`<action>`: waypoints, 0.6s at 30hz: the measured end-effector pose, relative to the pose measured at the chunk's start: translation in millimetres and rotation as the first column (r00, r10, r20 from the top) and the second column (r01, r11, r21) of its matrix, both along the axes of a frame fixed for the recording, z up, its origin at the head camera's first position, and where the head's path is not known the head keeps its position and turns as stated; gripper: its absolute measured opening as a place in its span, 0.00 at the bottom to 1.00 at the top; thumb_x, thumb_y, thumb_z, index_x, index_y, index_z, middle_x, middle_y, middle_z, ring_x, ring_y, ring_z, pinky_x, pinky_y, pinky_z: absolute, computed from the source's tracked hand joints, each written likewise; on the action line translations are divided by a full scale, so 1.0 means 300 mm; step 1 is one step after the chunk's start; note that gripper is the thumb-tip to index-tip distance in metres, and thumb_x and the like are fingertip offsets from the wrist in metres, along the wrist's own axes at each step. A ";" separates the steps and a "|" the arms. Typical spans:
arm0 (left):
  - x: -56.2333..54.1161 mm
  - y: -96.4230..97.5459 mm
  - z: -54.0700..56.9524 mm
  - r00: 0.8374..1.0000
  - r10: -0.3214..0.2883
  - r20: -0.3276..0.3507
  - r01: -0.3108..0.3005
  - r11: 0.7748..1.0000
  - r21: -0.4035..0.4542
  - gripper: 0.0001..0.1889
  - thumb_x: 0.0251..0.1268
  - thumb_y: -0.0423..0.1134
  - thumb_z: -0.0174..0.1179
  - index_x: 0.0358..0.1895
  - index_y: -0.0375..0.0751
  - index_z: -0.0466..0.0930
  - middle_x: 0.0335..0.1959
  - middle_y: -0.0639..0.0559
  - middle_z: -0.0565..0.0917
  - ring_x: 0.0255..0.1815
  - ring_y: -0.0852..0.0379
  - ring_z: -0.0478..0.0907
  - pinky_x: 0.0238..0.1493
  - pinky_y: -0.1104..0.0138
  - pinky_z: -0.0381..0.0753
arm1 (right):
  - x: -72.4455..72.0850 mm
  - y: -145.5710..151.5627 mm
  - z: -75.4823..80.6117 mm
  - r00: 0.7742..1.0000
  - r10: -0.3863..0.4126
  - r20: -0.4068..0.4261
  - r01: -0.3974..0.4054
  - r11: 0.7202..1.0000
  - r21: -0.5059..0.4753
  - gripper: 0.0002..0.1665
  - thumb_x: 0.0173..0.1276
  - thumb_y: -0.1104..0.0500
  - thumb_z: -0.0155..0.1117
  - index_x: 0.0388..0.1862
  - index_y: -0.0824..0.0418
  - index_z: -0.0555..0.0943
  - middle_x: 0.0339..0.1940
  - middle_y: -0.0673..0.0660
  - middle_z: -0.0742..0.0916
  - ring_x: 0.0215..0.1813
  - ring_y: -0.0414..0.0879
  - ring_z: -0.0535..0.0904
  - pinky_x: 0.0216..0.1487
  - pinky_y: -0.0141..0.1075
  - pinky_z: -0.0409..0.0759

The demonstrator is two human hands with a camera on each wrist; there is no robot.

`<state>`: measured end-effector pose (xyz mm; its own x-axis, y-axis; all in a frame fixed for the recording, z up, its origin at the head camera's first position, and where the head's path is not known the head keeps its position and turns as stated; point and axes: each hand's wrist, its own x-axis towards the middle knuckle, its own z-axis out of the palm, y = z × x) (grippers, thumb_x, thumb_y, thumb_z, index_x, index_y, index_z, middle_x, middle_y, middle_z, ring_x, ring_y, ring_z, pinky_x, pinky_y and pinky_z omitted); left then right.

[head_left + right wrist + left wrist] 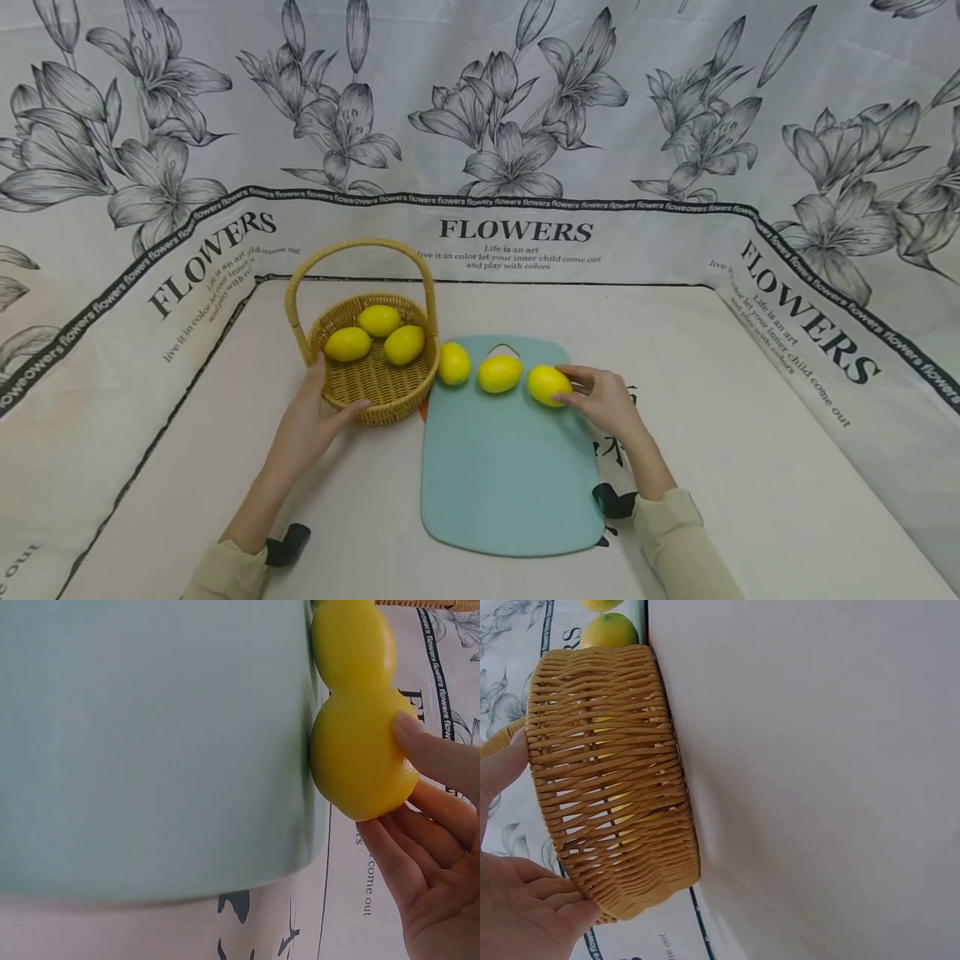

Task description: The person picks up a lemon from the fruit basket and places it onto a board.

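Note:
A wicker basket (381,413) with a tall arched handle has three yellow lemons inside, one of them a lemon (379,320) at the back. My left hand (306,417) holds the basket's near left side, fingers behind it and thumb along the front rim. In the left wrist view, thumb and fingers span its woven wall (615,772). Three more lemons lie in a row on the upper part of a pale blue-green cutting board (513,475). My right hand (606,402) grips the rightmost lemon (549,386) between thumb and fingers. Beside it are a middle lemon (499,374) and a left lemon (453,364).
The basket stands against the board's upper left edge, with a bit of orange (423,410) showing between them. A white tablecloth (750,467) with black print covers the table. Flower-printed curtain fabric (517,242) rises at the back and both sides.

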<state>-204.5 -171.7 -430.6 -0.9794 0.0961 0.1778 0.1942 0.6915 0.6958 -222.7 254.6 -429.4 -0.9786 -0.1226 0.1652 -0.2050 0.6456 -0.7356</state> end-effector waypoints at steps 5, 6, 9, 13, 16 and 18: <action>-0.004 -0.001 -0.005 1.000 0.005 0.001 -0.005 1.000 -0.001 0.57 0.61 0.61 0.61 0.76 0.33 0.33 0.77 0.37 0.39 0.76 0.37 0.42 0.71 0.43 0.49 | -0.004 -0.002 0.001 1.000 0.004 0.010 -0.005 1.000 0.009 0.30 0.60 0.62 0.72 0.61 0.70 0.76 0.59 0.66 0.80 0.59 0.60 0.78 0.55 0.44 0.79; -0.004 -0.001 -0.006 1.000 0.006 0.001 -0.006 1.000 -0.001 0.57 0.61 0.61 0.61 0.76 0.33 0.33 0.77 0.37 0.39 0.76 0.37 0.42 0.71 0.43 0.49 | -0.004 -0.002 0.002 1.000 0.008 0.010 -0.009 1.000 0.008 0.30 0.60 0.62 0.72 0.61 0.70 0.76 0.59 0.66 0.80 0.59 0.60 0.78 0.55 0.44 0.78; -0.006 -0.003 -0.008 1.000 0.002 -0.003 -0.002 1.000 0.003 0.56 0.61 0.61 0.61 0.76 0.32 0.34 0.77 0.36 0.39 0.76 0.37 0.42 0.71 0.43 0.49 | -0.003 -0.004 0.004 1.000 0.013 0.013 -0.013 1.000 0.009 0.31 0.60 0.61 0.72 0.61 0.69 0.76 0.59 0.66 0.80 0.59 0.60 0.77 0.56 0.44 0.78; -0.007 -0.005 -0.009 1.000 -0.008 -0.010 0.009 1.000 0.015 0.56 0.61 0.61 0.60 0.76 0.31 0.34 0.76 0.35 0.39 0.76 0.38 0.41 0.71 0.44 0.49 | 0.004 -0.003 0.010 1.000 0.017 0.008 -0.017 1.000 0.020 0.32 0.59 0.59 0.73 0.61 0.68 0.76 0.59 0.65 0.80 0.60 0.61 0.77 0.56 0.45 0.78; -0.006 -0.005 -0.008 1.000 -0.013 -0.006 0.013 1.000 0.020 0.56 0.61 0.62 0.60 0.76 0.31 0.34 0.77 0.35 0.39 0.76 0.38 0.41 0.72 0.44 0.48 | 0.007 0.001 0.012 1.000 0.016 0.007 -0.017 0.999 0.029 0.33 0.59 0.58 0.74 0.61 0.68 0.76 0.60 0.65 0.80 0.60 0.61 0.76 0.56 0.45 0.78; -0.005 -0.005 -0.006 1.000 -0.014 -0.002 0.014 1.000 0.022 0.56 0.61 0.62 0.60 0.76 0.32 0.34 0.77 0.35 0.39 0.76 0.38 0.41 0.72 0.44 0.48 | 0.008 0.005 0.012 1.000 0.018 0.006 -0.018 0.999 0.036 0.33 0.59 0.58 0.74 0.62 0.67 0.76 0.60 0.65 0.80 0.60 0.61 0.76 0.56 0.45 0.78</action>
